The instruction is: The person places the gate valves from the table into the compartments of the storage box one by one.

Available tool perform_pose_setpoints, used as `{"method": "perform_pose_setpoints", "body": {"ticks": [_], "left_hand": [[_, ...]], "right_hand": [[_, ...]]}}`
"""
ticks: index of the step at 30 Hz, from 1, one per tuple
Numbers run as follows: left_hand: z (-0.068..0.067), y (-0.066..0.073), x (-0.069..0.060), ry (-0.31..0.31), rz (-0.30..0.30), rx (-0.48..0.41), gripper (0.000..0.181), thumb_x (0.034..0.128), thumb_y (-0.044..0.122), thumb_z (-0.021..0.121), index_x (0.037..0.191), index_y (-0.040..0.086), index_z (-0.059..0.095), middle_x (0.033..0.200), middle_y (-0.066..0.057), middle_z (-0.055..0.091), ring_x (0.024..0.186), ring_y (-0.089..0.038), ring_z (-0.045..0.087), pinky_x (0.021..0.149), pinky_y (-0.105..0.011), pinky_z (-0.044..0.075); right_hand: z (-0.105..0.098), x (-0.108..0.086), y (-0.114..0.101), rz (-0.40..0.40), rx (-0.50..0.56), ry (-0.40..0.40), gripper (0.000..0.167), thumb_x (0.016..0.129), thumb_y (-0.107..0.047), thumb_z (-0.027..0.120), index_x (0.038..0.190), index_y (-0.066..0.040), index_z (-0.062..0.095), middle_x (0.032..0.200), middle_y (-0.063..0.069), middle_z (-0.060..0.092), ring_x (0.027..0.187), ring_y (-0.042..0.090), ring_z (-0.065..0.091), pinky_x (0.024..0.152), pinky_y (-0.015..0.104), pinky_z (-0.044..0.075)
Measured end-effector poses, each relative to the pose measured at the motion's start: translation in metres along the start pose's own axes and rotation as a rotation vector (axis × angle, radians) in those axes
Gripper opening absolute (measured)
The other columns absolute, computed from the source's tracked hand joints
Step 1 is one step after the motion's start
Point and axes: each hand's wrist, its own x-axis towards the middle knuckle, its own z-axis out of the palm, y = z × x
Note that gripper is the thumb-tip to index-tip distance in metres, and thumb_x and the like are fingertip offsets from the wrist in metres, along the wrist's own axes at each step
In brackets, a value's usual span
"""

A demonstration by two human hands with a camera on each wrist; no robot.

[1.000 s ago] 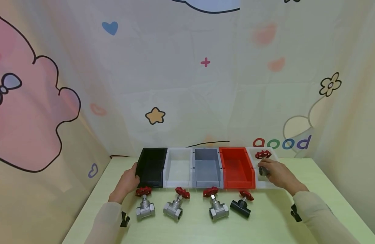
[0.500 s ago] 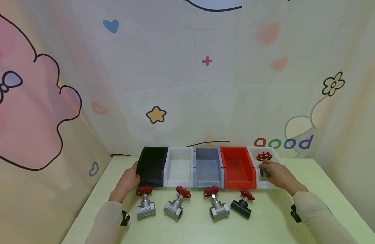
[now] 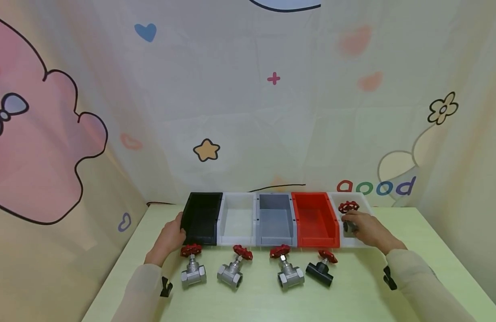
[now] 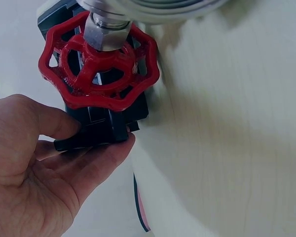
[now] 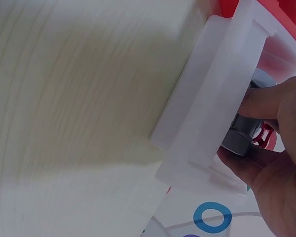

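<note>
On the left, my left hand (image 3: pixel 169 238) grips the outer side wall of the black bin (image 4: pixel 93 136), with the thumb on one face and the fingers on the other. Inside the white bin (image 5: pixel 207 108) at the right end, my right hand (image 3: pixel 368 229) holds a gate valve (image 5: pixel 241 131) by its body. The valve's red handwheel (image 3: pixel 348 206) points to the back; the fingers hide part of the body. Near the left hand lies a metal gate valve (image 3: pixel 193 273), whose red handwheel (image 4: pixel 101 69) overlaps the black bin in the left wrist view.
Another white bin (image 3: pixel 237 241), a grey bin (image 3: pixel 275 240) and a red bin (image 3: pixel 317 241) stand in the same row. In front lie two more metal valves (image 3: pixel 230 274) and a black valve (image 3: pixel 319 273). A printed curtain (image 3: pixel 248 112) hangs behind the table (image 3: pixel 248 308).
The valve in the right hand has sunk slightly within the end white bin. Both hands otherwise keep their places; the whole head view has shifted a little.
</note>
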Motion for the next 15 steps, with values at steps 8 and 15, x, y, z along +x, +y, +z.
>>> {"method": "perform_pose_setpoints", "body": {"ticks": [8,15], "left_hand": [[0.0009,-0.0013,0.0011,0.005,-0.002,-0.004,0.063,0.0919,0.004,0.047,0.149,-0.011,0.026,0.126,-0.038,0.057,0.084,-0.031,0.058,0.075,-0.047,0.05],[0.0012,0.001,0.0017,0.005,0.003,-0.001,0.063,0.0914,0.003,0.048,0.148,-0.012,0.026,0.125,-0.039,0.057,0.084,-0.031,0.059,0.074,-0.047,0.05]], "right_hand": [[0.0011,0.0042,0.0034,-0.017,0.008,-0.02,0.047,0.073,0.009,0.073,0.119,-0.001,0.069,0.121,0.021,0.067,0.111,0.046,0.06,0.093,0.06,0.049],[-0.0011,0.0048,0.0073,-0.046,-0.006,-0.038,0.044,0.073,0.01,0.07,0.115,-0.001,0.07,0.116,0.02,0.068,0.107,0.045,0.062,0.092,0.061,0.048]]}}
